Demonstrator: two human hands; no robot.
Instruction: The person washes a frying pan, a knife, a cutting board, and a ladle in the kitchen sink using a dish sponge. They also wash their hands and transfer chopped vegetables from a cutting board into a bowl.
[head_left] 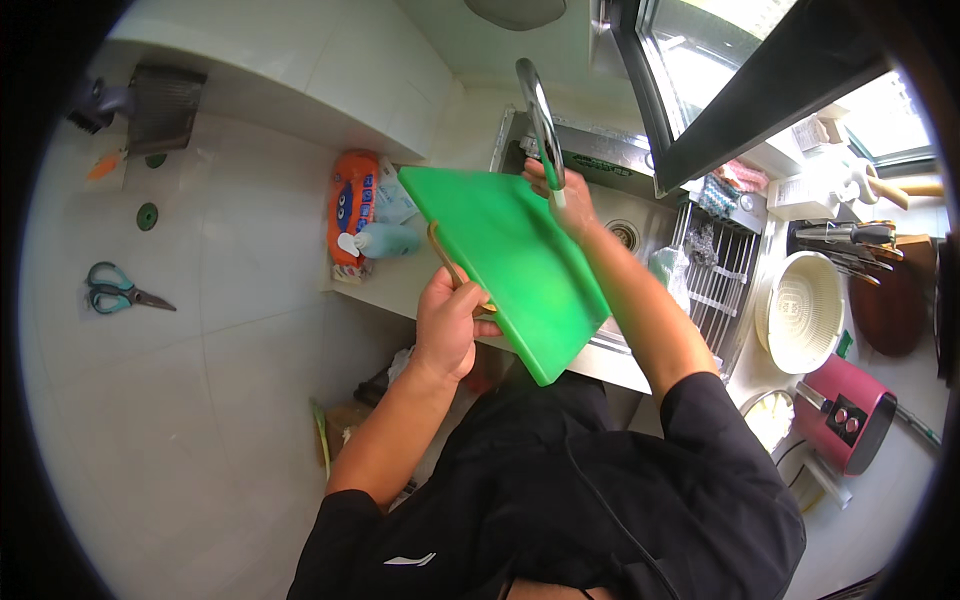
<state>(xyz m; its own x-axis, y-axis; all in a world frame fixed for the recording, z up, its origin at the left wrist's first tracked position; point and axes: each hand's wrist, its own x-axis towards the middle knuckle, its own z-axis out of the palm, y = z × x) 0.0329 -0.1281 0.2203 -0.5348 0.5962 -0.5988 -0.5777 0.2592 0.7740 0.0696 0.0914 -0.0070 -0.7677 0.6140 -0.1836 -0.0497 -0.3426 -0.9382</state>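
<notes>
Two hands grip | left hand point(447, 325), right hand point(566, 200) clasp flat green plastic cutting board point(510, 265) | over steel sink point(640, 225)

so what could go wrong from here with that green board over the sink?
1. The flat green plastic cutting board is tilted, held by the left hand at its lower edge and the right hand at the far edge; wet, it might slip.
2. The board sits close to the curved metal tap and could knock it.

1 head-worn fisheye looks steeply down, close over the sink point(640, 215).
</notes>
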